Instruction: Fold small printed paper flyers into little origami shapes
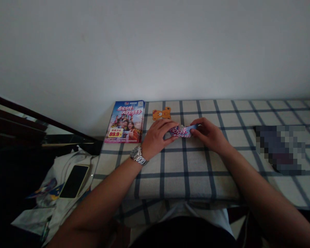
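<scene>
One folded paper [184, 131], blue, pink-and-white lettering

A single head-worn camera gives the view, looking forward and down over the cloth-covered worktop [198, 184] from the person's own side. It sits above and behind the left hand [157, 136] and right hand [212, 134], at about arm's length, so both show small near the middle. The left forearm [111, 189] and right forearm [263, 193] reach in from the lower corners, and dark clothing [182, 234] fills the bottom centre. The angle is wide: the pale wall [155, 48] takes the upper part, the worktop's left end lies inside the frame, and its right side runs out of it
</scene>
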A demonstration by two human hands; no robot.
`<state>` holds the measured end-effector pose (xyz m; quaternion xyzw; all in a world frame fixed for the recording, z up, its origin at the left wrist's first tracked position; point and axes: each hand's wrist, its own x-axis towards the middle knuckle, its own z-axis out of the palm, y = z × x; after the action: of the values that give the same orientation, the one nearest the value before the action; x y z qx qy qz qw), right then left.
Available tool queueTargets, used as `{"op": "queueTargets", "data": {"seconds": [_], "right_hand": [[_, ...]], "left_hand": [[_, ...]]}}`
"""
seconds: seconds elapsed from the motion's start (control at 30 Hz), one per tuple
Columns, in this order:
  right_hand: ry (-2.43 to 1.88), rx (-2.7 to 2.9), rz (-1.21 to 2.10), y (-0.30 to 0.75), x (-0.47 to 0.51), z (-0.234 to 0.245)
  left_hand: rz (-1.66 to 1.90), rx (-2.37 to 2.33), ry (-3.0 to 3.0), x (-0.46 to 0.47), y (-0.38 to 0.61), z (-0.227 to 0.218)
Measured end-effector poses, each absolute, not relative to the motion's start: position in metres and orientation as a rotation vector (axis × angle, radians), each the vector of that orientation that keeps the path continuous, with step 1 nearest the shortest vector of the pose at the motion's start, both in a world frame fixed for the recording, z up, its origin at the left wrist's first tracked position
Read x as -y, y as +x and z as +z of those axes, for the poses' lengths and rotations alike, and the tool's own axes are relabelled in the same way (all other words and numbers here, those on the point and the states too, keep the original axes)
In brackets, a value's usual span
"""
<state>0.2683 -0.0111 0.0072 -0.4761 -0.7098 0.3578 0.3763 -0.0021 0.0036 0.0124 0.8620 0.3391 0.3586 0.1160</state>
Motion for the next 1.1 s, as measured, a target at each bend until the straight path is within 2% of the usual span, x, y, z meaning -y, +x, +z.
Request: {"op": "queueTargets", "data": {"seconds": [0.2,0.3,0.47,0.57,1.1], "right_hand": [[-1.133,1.67,1.004,0.27,0.005,-0.001],[-1.222,1.595,0.846,0.279,-0.001,-0.002],[-1.49,1.548,0.371,0.304,-0.014,-0.002],[-1.542,1.504,0.232,0.318,-0.021,-0.006],[-1.672,1.412,0.067,0.342,-0.034,-0.018]], "left_hand": [[1.071,-1.059,2.484,-0.003,-0.002,0.015],[1.078,-1.102,2.46,-0.005,-0.003,0.013],[1.018,-1.105,2.452,-0.007,-0.004,0.003],[0.964,-1.083,2.462,-0.007,-0.004,-0.002],[0.845,-1.084,2.487,-0.008,-0.006,-0.009]]}}
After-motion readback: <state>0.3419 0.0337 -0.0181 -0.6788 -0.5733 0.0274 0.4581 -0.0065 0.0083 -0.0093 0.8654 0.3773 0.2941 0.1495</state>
